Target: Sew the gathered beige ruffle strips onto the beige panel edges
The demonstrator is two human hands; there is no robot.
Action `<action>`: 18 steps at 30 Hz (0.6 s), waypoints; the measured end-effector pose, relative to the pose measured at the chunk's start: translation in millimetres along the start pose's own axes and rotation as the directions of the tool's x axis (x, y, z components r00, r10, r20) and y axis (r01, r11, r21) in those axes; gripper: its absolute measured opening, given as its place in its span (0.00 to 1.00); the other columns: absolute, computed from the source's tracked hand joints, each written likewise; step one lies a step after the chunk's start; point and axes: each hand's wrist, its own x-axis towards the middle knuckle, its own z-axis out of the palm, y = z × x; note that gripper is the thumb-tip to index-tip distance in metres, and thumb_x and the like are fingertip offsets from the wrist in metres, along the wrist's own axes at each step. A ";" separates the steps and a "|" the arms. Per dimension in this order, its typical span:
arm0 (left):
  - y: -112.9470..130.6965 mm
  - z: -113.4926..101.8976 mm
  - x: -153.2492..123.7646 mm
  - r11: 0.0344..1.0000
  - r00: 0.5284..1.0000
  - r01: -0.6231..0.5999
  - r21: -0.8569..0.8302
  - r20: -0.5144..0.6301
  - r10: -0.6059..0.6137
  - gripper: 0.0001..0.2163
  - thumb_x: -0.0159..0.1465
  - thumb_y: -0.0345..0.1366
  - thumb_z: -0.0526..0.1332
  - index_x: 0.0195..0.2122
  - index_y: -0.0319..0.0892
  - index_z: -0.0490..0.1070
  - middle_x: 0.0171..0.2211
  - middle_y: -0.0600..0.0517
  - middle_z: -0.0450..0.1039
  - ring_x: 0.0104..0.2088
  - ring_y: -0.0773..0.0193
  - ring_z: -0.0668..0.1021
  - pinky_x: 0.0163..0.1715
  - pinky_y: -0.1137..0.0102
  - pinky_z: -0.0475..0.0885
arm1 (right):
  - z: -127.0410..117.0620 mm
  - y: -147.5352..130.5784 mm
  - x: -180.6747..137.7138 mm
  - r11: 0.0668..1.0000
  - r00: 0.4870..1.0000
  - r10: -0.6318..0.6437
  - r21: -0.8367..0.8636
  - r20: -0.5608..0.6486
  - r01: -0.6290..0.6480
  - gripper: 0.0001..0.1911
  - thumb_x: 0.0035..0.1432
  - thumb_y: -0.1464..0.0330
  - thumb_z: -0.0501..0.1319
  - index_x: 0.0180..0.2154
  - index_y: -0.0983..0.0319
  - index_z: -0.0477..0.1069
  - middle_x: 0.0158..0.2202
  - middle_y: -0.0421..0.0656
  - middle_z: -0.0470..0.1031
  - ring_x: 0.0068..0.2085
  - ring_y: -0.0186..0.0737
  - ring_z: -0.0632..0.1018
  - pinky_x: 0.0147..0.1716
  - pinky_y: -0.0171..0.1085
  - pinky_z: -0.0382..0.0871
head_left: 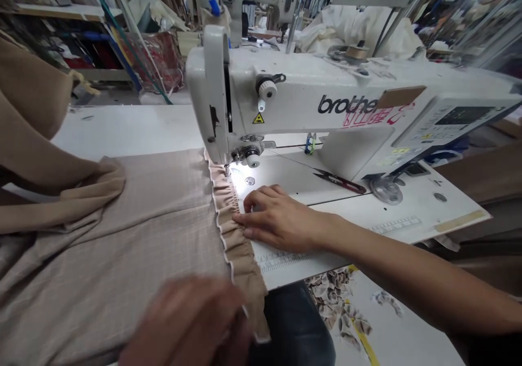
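Observation:
A tan checked fabric lies flat on the sewing table, with a gathered beige ruffle and white piping along its right edge. The ruffle runs up under the presser foot of a white Brother sewing machine. My right hand lies on the table beside the ruffle, fingers together and stretched out, fingertips pressing the ruffle's edge. My left hand is blurred at the near edge, resting on the fabric next to the ruffle's lower end; its fingers cannot be made out.
Red-handled thread snips lie on the machine bed to the right of the needle. A bobbin winder disc sits farther right. More tan cloth is piled at the left. Shelves and white cloth fill the background.

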 end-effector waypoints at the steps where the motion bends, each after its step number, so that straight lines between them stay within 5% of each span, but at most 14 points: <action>1: -8.0 -10.3 16.8 0.975 0.987 -0.102 0.199 -0.098 0.123 0.12 0.70 0.44 0.59 0.44 0.49 0.82 0.41 0.49 0.85 0.40 0.54 0.84 0.46 0.59 0.79 | -2.5 -0.8 2.2 1.000 1.000 -0.004 0.001 0.018 0.004 0.20 0.74 0.59 0.56 0.60 0.58 0.75 0.51 0.51 0.74 0.51 0.51 0.72 0.53 0.52 0.63; 2: -18.0 -17.2 33.0 0.913 0.960 -0.155 0.377 -0.160 0.229 0.15 0.72 0.40 0.56 0.51 0.43 0.79 0.50 0.43 0.83 0.49 0.48 0.83 0.54 0.51 0.75 | -5.2 -1.7 4.5 1.000 0.999 -0.007 0.003 0.035 0.007 0.20 0.74 0.59 0.56 0.59 0.59 0.76 0.50 0.51 0.74 0.50 0.51 0.73 0.52 0.51 0.63; 6: -67.1 -18.0 72.1 0.688 0.943 -0.277 0.671 0.052 0.329 0.23 0.77 0.41 0.46 0.58 0.29 0.71 0.58 0.32 0.76 0.58 0.41 0.78 0.59 0.41 0.66 | -14.1 -3.2 11.4 1.000 0.995 -0.011 0.023 0.100 0.009 0.20 0.74 0.59 0.57 0.61 0.58 0.75 0.45 0.49 0.74 0.47 0.48 0.73 0.50 0.49 0.64; 10: -95.4 -10.4 72.0 0.664 0.943 -0.297 0.686 0.101 0.318 0.25 0.77 0.44 0.46 0.61 0.28 0.70 0.63 0.32 0.71 0.63 0.41 0.74 0.61 0.43 0.63 | -17.6 1.7 14.5 0.998 0.992 -0.007 0.058 0.129 -0.001 0.21 0.74 0.61 0.57 0.63 0.57 0.73 0.43 0.48 0.74 0.45 0.47 0.73 0.49 0.49 0.64; 18: -101.3 -16.3 90.8 0.677 0.946 -0.269 0.685 0.057 0.318 0.28 0.77 0.48 0.44 0.60 0.27 0.71 0.60 0.31 0.74 0.63 0.37 0.73 0.63 0.42 0.60 | -8.2 19.7 24.6 0.989 0.998 0.049 0.137 0.042 -0.054 0.19 0.75 0.61 0.55 0.61 0.57 0.75 0.47 0.48 0.76 0.47 0.46 0.74 0.54 0.49 0.63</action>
